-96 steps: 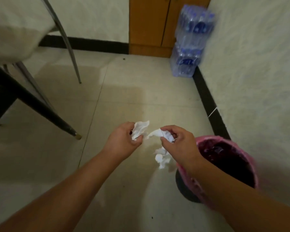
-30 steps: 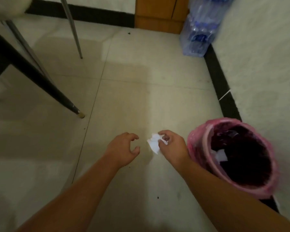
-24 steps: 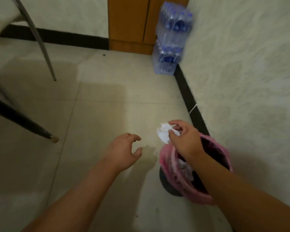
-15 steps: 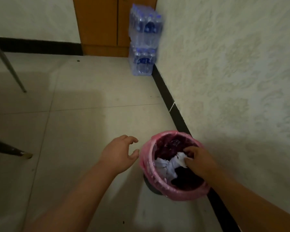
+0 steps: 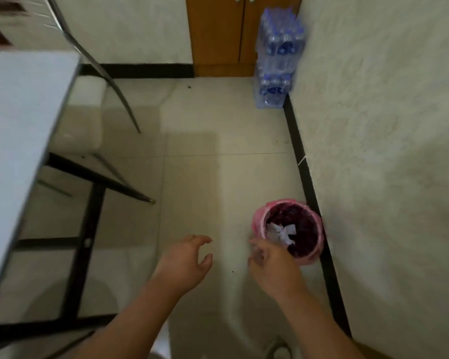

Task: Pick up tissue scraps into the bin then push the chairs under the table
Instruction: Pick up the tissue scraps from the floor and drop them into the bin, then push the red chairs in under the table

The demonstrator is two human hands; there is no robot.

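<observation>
Tissue scraps [image 5: 280,232] are seen lying in the bin [image 5: 259,224] by the wall.
The left hand [image 5: 184,263] is held open and empty; the blurred right hand [image 5: 270,265], beside the bin, appears loosely curled and empty. A chair [image 5: 83,110] is partly under the table [image 5: 16,120].

I see only two forearms and two hands of the person in my view. Both forearms are bare up to the bottom edge of the picture; no sleeve is visible on them. The left hand [image 5: 184,260] wears no glove, and I find no ring and no watch on it. The right hand [image 5: 272,268] is also without glove or band at the wrist, though its fingers are a little blurred.
</observation>
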